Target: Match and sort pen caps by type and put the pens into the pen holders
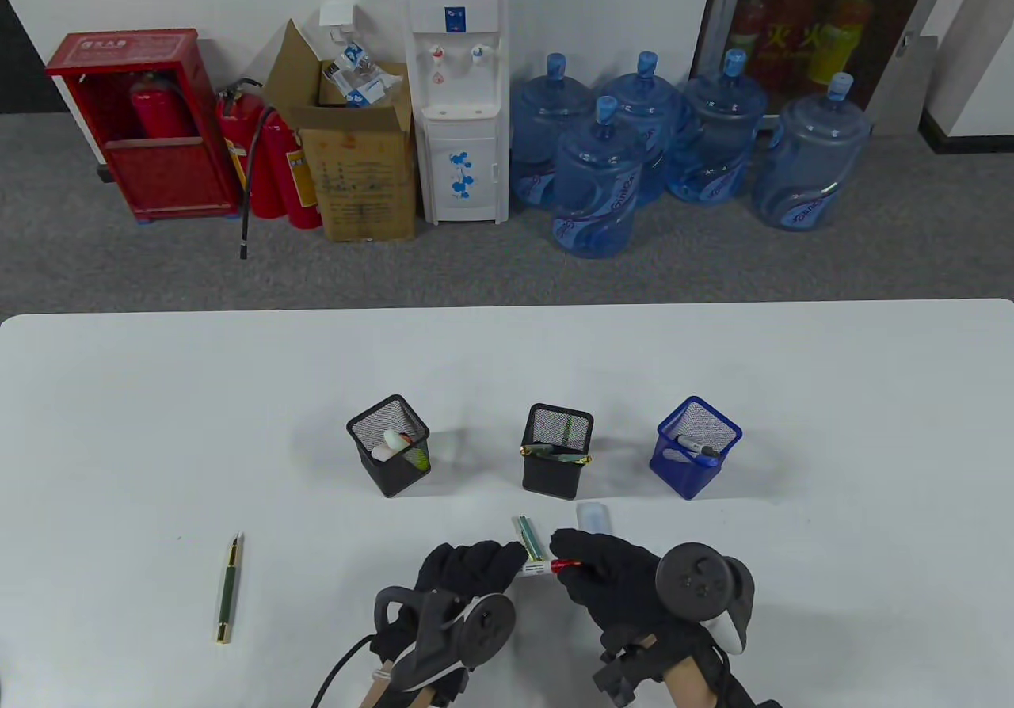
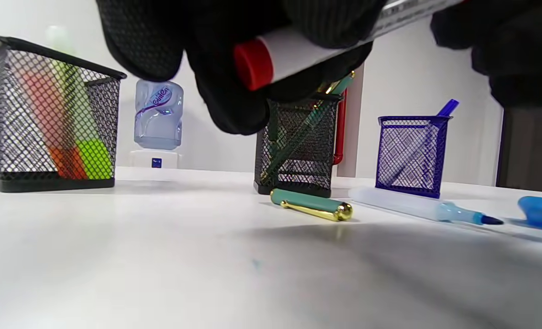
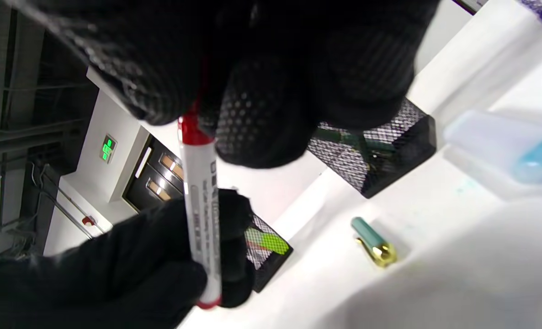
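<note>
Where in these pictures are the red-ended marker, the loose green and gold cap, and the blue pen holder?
red-ended marker (image 3: 201, 201): right wrist view, on its white printed barrel.
green and gold cap (image 2: 311, 205): left wrist view, on its green middle.
blue pen holder (image 1: 691, 462): table view, on its front mesh wall.

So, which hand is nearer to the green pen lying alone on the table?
Left. The left hand is closer to the green pen, which lies off to its left; the right hand is farther right.
</note>
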{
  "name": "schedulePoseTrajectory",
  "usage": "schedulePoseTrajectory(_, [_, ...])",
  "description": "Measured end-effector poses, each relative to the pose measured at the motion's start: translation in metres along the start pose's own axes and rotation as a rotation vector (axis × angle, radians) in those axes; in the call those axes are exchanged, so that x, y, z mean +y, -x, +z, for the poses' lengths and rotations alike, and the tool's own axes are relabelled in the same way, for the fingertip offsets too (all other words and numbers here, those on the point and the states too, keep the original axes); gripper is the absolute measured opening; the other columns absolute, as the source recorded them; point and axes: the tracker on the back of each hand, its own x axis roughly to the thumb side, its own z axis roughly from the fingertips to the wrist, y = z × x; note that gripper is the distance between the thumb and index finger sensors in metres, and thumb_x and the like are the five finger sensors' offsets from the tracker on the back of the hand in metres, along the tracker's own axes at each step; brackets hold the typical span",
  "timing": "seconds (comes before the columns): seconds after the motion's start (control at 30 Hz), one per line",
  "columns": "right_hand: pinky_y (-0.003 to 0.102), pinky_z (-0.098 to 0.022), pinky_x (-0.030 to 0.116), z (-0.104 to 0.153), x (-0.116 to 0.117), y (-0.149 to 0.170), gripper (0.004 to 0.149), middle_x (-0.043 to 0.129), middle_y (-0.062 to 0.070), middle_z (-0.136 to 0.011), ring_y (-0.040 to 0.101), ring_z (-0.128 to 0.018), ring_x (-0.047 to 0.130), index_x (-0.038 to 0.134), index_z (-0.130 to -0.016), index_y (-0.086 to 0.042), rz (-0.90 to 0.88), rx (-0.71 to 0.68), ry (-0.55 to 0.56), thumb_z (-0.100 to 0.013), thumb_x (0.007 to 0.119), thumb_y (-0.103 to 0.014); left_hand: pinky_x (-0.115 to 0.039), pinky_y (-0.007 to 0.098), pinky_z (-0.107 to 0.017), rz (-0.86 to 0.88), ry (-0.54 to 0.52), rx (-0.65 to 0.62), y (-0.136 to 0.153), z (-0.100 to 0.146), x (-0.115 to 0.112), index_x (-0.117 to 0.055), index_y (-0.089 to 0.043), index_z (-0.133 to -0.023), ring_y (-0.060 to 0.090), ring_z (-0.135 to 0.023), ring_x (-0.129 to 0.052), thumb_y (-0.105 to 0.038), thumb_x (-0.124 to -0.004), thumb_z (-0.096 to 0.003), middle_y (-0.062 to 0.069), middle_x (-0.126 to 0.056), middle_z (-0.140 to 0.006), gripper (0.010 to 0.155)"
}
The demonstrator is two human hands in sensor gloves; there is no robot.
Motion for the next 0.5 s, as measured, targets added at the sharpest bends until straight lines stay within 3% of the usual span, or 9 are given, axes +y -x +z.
schedulePoseTrajectory(0.13, [0.029, -0.033, 0.099, -0.005, -0.020, -0.008, 0.049, 0.100, -0.004, -0.063, 0.004, -0.035, 0.106, 0.085, -0.081, -0.027, 0.113, -0.019, 0.053, -0.035, 0.084, -0.045, -0.070, 0.057, -0.073, -0.030, -0.069, 0.061, 0.007, 0.000, 0.006, -0.055, -0.032, -0.105, 0.027, -0.091, -0.093, -0.038, -0.069, -0.0425, -0.001, -0.075, -0.105, 0.065])
schedulePoseTrajectory(0.27, [0.030, -0.035, 0.098, -0.014, -0.070, -0.015, 0.049, 0.099, -0.004, -0.065, 0.005, -0.038, 0.106, 0.085, -0.082, -0.027, 0.172, 0.001, 0.173, -0.036, 0.084, -0.044, -0.068, 0.060, -0.073, 0.070, -0.085, 0.151, 0.026, 0.003, 0.015, -0.056, -0.031, -0.106, 0.030, -0.092, -0.091, -0.040, -0.070, -0.0428, 0.001, -0.075, -0.105, 0.065])
schedulePoseTrajectory(0.37, [0.031, -0.037, 0.097, -0.023, -0.118, -0.020, 0.050, 0.097, -0.002, -0.069, 0.006, -0.041, 0.105, 0.082, -0.085, -0.027, 0.364, 0.044, 0.306, -0.038, 0.084, -0.042, -0.068, 0.060, -0.073, 0.012, -0.065, 0.157, 0.033, 0.005, 0.013, -0.058, -0.032, -0.106, 0.030, -0.091, -0.091, -0.040, -0.070, -0.0427, 0.001, -0.076, -0.105, 0.065])
schedulePoseTrajectory(0.5, [0.033, -0.038, 0.096, -0.032, -0.151, -0.017, 0.049, 0.093, 0.001, -0.074, 0.009, -0.045, 0.104, 0.079, -0.089, -0.027, 0.653, 0.138, 0.417, -0.041, 0.081, -0.039, -0.067, 0.060, -0.073, -0.057, -0.008, 0.158, 0.036, 0.004, 0.006, -0.060, -0.033, -0.105, 0.029, -0.091, -0.092, -0.042, -0.070, -0.0424, 0.000, -0.078, -0.104, 0.063])
